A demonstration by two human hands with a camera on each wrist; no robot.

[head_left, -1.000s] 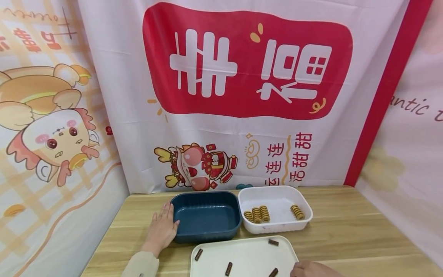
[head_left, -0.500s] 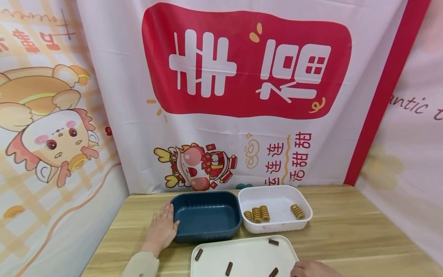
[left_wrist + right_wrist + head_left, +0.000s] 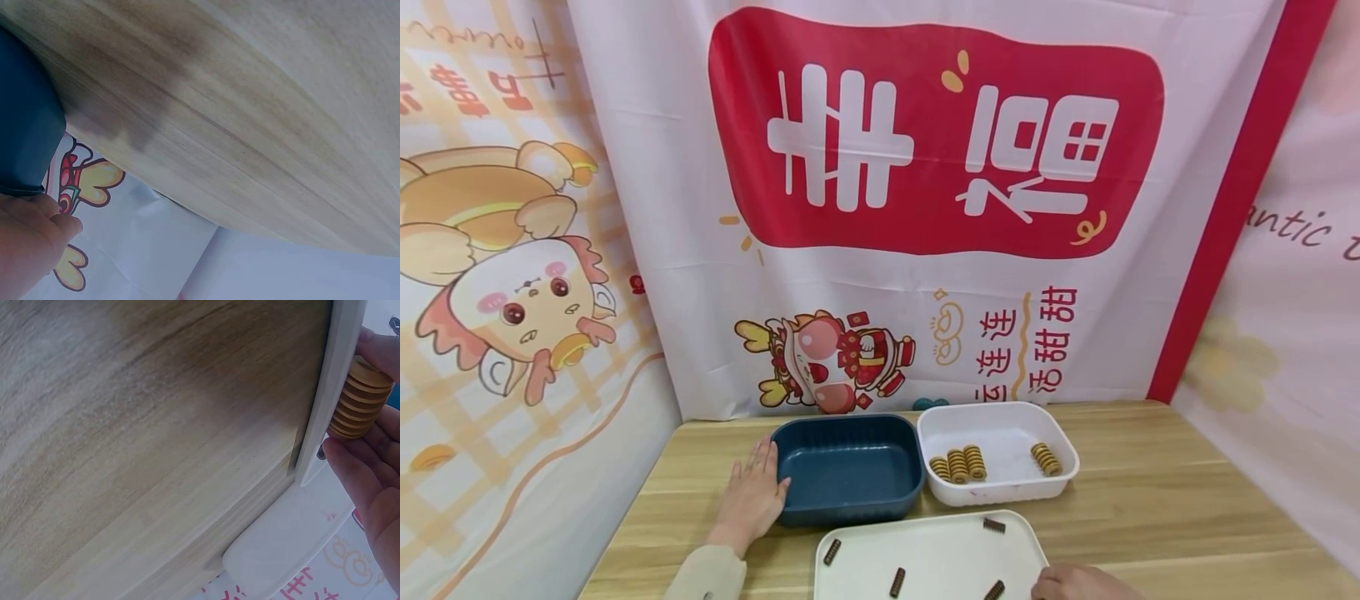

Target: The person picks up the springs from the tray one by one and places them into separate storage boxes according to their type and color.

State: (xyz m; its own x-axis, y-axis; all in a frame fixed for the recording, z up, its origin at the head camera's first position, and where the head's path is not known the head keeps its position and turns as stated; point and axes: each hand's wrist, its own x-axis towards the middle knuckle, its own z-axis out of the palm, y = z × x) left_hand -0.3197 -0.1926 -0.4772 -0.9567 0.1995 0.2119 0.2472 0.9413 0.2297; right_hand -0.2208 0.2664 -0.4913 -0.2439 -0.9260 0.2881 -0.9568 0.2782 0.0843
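Observation:
In the head view my left hand (image 3: 751, 500) rests along the left side of a dark blue rectangular container (image 3: 850, 508), its fingers extended along the rim. The left wrist view shows its fingers (image 3: 47, 215) against the container's outer wall. At the right edge of a cream tray (image 3: 951, 546), my right hand (image 3: 1078, 582) is partly cut off by the frame. The right wrist view shows it pinching a ridged, golden-brown biscuit roll (image 3: 359, 403) between thumb and fingers, just over the tray's rim. Several small dark brown ribbed pieces (image 3: 898, 582) lie spread on the tray.
A white container (image 3: 1000, 493) stands against the blue one's right side. Ridged biscuit rolls (image 3: 957, 467) line its left end, and one more biscuit roll (image 3: 1045, 459) sits at its right. Behind the wooden table (image 3: 1157, 500) hangs a printed cloth (image 3: 1097, 333).

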